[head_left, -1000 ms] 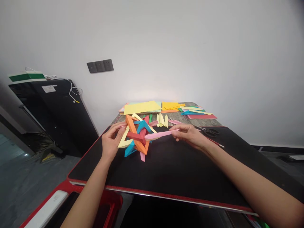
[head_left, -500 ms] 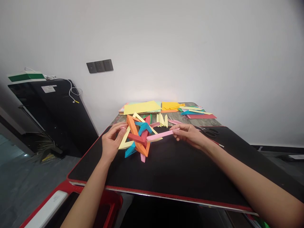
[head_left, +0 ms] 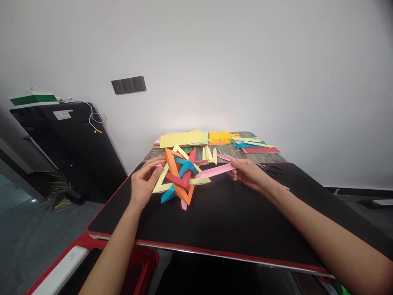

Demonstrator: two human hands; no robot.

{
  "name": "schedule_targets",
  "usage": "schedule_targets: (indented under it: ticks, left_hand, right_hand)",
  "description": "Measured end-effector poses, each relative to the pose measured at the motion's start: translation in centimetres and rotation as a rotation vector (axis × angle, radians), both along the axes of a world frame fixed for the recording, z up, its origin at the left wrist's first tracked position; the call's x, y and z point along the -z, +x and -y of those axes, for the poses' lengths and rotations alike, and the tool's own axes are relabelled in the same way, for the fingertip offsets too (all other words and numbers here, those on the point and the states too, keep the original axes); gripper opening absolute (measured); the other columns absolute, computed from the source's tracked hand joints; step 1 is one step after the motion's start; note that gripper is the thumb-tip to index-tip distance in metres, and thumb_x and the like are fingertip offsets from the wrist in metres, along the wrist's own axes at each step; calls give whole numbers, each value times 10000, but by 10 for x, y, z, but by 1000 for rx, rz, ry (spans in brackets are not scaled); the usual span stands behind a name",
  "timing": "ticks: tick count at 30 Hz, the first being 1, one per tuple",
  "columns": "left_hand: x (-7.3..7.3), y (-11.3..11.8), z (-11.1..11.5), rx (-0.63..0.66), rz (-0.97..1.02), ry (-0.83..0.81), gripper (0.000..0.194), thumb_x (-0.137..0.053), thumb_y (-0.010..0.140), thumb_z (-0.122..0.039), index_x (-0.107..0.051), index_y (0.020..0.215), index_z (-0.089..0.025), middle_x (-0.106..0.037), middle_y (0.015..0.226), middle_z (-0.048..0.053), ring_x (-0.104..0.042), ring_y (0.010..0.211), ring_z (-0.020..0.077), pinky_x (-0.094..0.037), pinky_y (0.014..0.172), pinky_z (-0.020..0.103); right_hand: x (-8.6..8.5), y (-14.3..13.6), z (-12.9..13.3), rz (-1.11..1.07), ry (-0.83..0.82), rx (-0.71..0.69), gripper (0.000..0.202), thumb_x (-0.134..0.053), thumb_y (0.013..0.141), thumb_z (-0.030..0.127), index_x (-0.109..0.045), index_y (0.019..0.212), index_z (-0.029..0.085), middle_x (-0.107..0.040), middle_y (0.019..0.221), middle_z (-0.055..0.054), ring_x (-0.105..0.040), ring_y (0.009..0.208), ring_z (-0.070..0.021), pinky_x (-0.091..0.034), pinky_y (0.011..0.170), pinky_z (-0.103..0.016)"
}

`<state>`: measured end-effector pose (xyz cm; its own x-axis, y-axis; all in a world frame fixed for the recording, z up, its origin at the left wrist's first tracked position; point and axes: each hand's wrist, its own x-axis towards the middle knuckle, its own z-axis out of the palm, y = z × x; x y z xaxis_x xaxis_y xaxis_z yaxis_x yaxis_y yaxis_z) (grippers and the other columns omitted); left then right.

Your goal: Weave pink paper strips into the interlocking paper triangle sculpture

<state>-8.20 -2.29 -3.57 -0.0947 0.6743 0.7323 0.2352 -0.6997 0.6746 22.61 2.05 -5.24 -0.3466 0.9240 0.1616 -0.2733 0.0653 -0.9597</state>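
A model of interlocked folded paper strips [head_left: 172,166] in orange, red, blue, pale yellow and pink is held above the black mat. My left hand [head_left: 145,180] grips its left side between thumb and fingers. On the right, my right hand [head_left: 247,174] pinches one end of a folded pink strip [head_left: 216,170]. That strip's other end points left, near the model's right side, just above a pale yellow strip end that sticks out. Whether the pink tip touches the model, I cannot tell.
Behind the black mat [head_left: 233,221] lie yellow paper sheets [head_left: 184,139], folded pale yellow strips [head_left: 209,155] and a red sheet [head_left: 260,150] under coloured strips. Scissors [head_left: 272,169] rest behind my right hand. A black cabinet [head_left: 67,151] stands at the left.
My right hand has moved slightly right with the pink strip, whose left end has come away from the red part of the model. My left hand keeps its hold, almost unmoved.
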Motion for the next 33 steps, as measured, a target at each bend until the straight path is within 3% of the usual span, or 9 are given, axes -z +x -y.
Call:
schedule_targets:
  ticks: [15, 33]
  left_hand:
    - [-3, 0, 3, 77, -48, 12, 130, -671, 816, -256, -759, 909, -232, -702, 1081, 75, -626, 1068, 253, -499, 935, 381]
    - [-5, -2, 7, 251, -83, 6, 166, -666, 823, -191, -761, 943, -254, -692, 1150, 73, -600, 1145, 260, -509, 930, 360]
  right_hand:
    - [-1, 1, 0, -122, -55, 9, 363, -801, 636, 428, -541, 559, 187, -362, 472, 74, -352, 437, -65, -328, 411, -201]
    - [6, 6, -6, -197, -67, 63, 245, -832, 631, 327, -654, 674, 163, -508, 658, 35, -471, 559, -49, -410, 471, -152]
